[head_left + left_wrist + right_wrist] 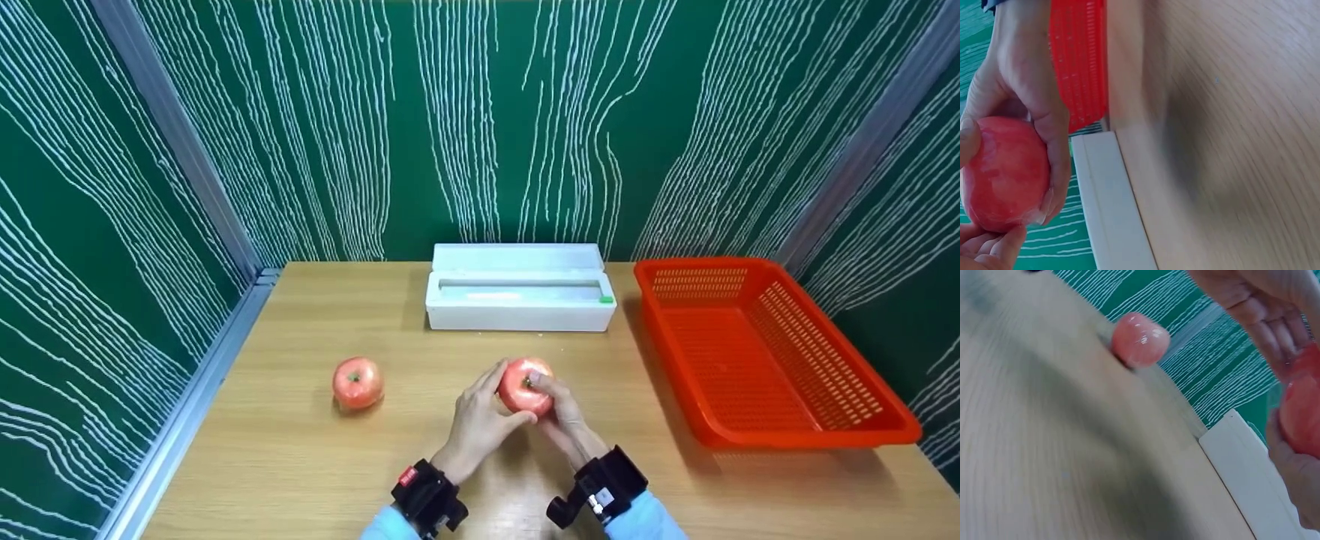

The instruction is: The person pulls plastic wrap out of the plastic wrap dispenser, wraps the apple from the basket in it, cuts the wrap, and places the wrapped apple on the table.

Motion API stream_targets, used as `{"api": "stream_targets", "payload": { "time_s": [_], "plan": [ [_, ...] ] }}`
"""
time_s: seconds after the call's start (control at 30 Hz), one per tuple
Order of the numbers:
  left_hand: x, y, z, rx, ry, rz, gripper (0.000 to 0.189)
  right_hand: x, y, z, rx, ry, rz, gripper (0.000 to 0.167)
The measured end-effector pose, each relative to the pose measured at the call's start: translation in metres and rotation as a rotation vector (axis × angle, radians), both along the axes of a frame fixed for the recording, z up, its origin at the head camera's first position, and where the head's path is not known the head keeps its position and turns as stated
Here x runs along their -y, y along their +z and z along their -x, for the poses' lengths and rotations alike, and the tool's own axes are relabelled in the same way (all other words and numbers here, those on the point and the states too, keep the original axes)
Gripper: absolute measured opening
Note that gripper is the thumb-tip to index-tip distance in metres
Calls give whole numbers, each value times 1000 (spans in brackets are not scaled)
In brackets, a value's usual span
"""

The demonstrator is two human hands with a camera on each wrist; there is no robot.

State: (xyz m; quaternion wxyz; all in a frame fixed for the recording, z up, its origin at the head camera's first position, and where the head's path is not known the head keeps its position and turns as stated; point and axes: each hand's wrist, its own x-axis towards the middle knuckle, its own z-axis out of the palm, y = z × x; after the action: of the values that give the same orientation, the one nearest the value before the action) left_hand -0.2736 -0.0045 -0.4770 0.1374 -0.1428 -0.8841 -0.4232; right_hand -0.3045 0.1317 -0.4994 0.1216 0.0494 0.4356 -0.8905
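Both hands hold a red apple point(516, 390) just above the table, in front of the white box. The left hand point(477, 417) has its fingers along the apple's left side and its thumb at the near side. My right hand point(568, 420) grips from the right, its thumb on top beside the stem. Clear film shows at the apple's edge in the left wrist view, where the held apple point(1008, 174) sits between the two hands. A second shiny apple point(357, 384) rests on the table at the left, apart from both hands.
A long white box point(521, 316) with a raised lid, a slot and a small green piece stands at the back. To the right is an orange-red plastic basket point(795, 437) with nothing in it. Green, white-streaked walls enclose the wooden table point(285, 480).
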Motion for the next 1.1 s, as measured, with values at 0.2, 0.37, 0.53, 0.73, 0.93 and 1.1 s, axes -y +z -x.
{"api": "stream_targets", "payload": {
  "time_s": [0.2, 0.37, 0.53, 0.73, 0.93, 1.1],
  "plan": [
    [2, -3, 0, 2, 1, 12, 84, 2, 0, 2, 14, 1, -14, 36],
    [5, -3, 0, 1, -4, 46, 86, 5, -1, 2, -6, 50, -25, 40],
    [10, -1, 2, -56, 19, 76, 84, 8, -1, 2, -23, 69, -60, 22],
    [28, 1, 6, -54, 78, 100, 80, -1, 4, 4, -116, 176, -160, 55],
    [76, -10, 9, 24, 291, 167, 71, -30, 7, 4, -200, 25, -518, 58],
    [113, -19, -6, 54, 414, 213, 70, -54, 5, 2, -208, -68, -810, 52]
  ]
}}
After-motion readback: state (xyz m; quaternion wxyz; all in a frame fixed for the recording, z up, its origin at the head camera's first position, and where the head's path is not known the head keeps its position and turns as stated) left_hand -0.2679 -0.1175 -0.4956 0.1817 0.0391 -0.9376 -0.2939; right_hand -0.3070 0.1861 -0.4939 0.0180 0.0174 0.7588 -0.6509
